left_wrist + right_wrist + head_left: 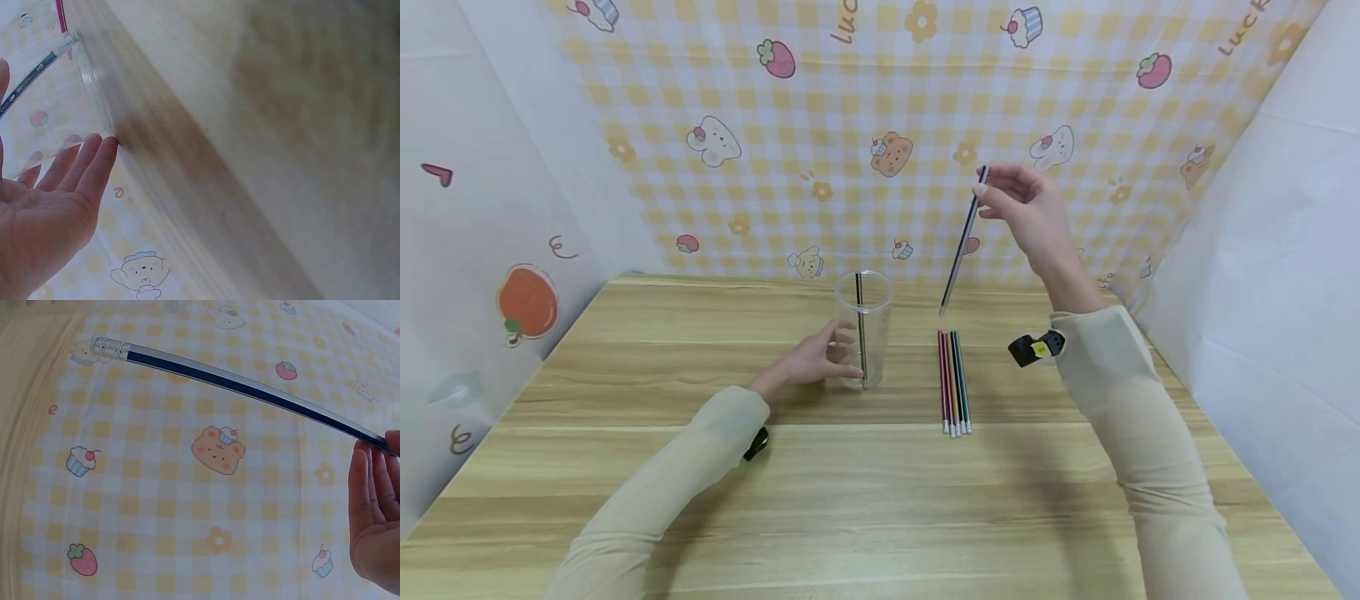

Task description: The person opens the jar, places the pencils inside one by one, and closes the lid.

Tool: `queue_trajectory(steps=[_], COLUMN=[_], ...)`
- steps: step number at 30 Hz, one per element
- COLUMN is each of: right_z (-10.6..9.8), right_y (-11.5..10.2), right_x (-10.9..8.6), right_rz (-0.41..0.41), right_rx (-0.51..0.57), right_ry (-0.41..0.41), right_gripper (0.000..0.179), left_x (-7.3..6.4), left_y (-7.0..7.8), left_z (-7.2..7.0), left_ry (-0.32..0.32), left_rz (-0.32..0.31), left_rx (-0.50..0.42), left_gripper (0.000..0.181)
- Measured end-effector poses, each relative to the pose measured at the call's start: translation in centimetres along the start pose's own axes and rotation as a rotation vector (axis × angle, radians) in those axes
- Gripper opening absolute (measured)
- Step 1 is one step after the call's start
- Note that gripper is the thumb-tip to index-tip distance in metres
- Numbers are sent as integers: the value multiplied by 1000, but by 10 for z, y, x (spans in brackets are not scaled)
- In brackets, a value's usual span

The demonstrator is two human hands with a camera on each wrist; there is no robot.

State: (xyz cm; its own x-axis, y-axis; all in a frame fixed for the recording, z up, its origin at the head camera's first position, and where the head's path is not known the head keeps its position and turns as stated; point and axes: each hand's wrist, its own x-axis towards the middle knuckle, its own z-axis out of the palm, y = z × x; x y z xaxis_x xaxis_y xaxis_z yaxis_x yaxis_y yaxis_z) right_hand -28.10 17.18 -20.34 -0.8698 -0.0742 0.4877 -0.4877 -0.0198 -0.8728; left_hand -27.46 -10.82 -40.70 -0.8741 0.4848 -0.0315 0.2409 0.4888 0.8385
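We see one wooden table (880,500), and one checked cloth (820,108) behind it. Next in size comes one clear cup (877,333), upright on the table. Of two hands, the left hand (815,354) has thumb and fingers curved round the cup's side; the right hand (1033,212) pinches one striped pencil (962,243) between thumb and fingertips near its upper end. We count five pencils in a row (953,379) on the table, right of the cup, their long axes running away from us and eraser ends nearest. One dark pencil (862,333) stands nearly upright inside the cup, eraser down. The striped pencil is in the air, right of the cup, its long axis steeply tilted, eraser end pointing down and leftward
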Motion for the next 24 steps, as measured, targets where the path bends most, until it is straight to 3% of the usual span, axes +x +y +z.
queue_trajectory(steps=[10,24], right_z=[8,23], right_y=[-12,-15], right_x=[6,6], right_rz=[-34,-110], right_rx=[3,139], right_ry=[8,136], right_gripper=[12,16], left_x=[0,0], left_y=[1,1], left_z=[0,-1], left_ry=[-3,-1], left_rz=[3,-22], left_rx=[-21,-36], left_gripper=[80,78])
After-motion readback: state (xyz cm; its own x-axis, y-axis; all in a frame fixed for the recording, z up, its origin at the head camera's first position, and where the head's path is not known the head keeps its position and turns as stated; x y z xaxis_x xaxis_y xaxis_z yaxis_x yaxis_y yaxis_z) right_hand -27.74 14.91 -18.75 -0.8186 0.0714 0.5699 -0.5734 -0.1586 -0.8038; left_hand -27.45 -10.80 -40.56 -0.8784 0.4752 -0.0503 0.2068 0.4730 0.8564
